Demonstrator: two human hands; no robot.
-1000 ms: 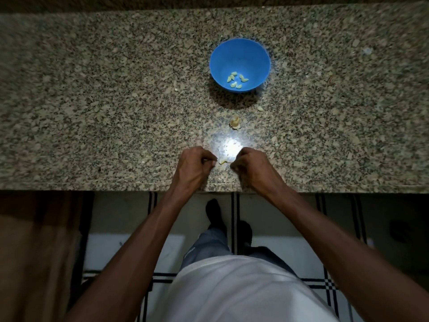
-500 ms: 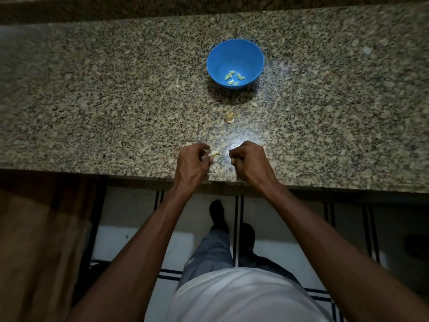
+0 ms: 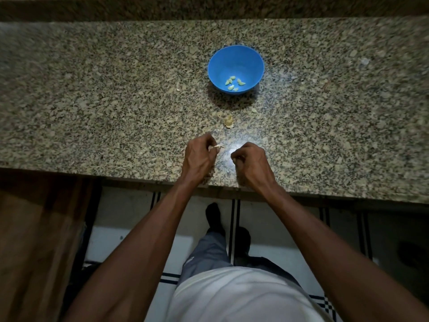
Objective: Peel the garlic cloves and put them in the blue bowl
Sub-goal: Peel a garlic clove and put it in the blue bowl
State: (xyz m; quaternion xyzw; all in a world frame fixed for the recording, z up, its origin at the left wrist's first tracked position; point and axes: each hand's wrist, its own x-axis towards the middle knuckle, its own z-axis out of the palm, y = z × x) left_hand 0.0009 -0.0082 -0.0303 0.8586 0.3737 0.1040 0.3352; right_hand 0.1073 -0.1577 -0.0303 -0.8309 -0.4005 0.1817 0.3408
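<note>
The blue bowl [image 3: 235,68] stood on the granite counter [image 3: 92,101] with several peeled cloves [image 3: 232,83] in its bottom. Nearer the person than the bowl lay a scrap of garlic skin [image 3: 228,121]. Nearer still, the left hand [image 3: 199,156] pinched a pale garlic clove [image 3: 217,147] in curled fingers. The right hand [image 3: 249,160], just beside it, was clenched (whether it held anything, I could not tell).
</note>
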